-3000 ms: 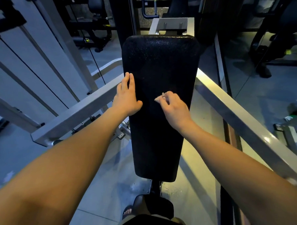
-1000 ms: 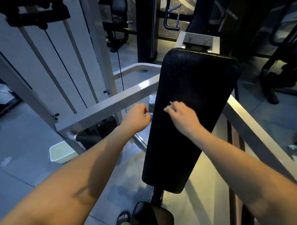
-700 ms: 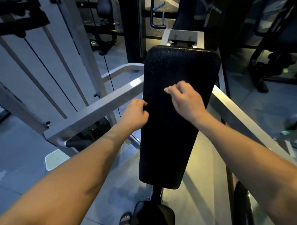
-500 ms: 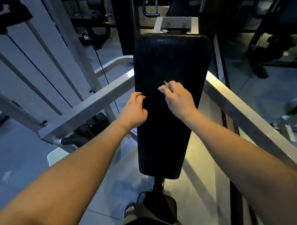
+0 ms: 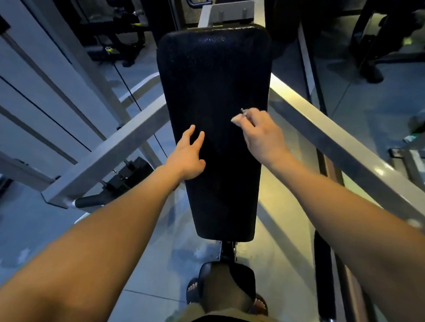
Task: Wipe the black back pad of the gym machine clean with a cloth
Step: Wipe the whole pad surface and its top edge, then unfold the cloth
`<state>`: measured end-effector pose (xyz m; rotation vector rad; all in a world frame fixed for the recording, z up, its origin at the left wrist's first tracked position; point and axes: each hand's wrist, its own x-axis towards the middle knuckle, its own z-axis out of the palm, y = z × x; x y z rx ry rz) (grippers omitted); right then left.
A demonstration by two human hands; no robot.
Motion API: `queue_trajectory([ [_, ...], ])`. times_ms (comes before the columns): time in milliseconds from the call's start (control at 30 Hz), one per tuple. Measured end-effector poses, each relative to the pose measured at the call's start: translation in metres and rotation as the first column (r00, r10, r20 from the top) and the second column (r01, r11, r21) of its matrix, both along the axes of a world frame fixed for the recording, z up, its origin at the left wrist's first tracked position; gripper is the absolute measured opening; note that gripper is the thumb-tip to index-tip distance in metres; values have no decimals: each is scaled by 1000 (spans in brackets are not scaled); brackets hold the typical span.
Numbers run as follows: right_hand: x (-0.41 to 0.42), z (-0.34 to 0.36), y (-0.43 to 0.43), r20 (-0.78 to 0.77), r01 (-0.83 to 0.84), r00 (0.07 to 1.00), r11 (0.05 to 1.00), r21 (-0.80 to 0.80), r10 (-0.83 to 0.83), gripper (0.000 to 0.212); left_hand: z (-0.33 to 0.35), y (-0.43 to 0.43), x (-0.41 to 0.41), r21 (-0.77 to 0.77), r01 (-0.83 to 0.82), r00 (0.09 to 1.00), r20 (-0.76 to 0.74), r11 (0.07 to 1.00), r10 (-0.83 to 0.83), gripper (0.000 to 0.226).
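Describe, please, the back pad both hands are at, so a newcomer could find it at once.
Find the pale grey frame whose two beams slant across the view. Between them stands the back pad, long, black, pebbled, tapering downward. Alone among the dark equipment, it has the left hand spread on it and the right hand pinching a small pale item over it.

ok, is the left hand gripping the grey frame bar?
No, the left hand lies with spread fingers on the left edge of the black back pad, apart from the grey frame bar.
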<state>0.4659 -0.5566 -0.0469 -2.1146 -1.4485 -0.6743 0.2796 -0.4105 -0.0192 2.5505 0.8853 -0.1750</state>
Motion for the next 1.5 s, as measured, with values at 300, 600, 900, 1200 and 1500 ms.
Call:
queue_trajectory([
  [300,-56,-73,-45,-518,-162,854,917,-364,-55,22,0,-31,-21,-141,-114,987,100,983,129,52],
  [600,-150,-13,-76,-821,-129,571,988,-84,5,34,-18,-62,-85,-714,31,926,284,699,249,43],
  [900,-289,12,-36,-866,-13,491,993,-117,-96,21,-19,-5,-202,-633,140,851,470,761,235,12],
  [1200,-363,40,11,-846,124,503,984,-131,-176,13,0,44,-269,-417,168,875,480,893,59,18],
  [1500,-375,64,39,-951,-42,300,995,-94,-77,46,29,66,-290,-423,301,838,546,855,-25,16],
])
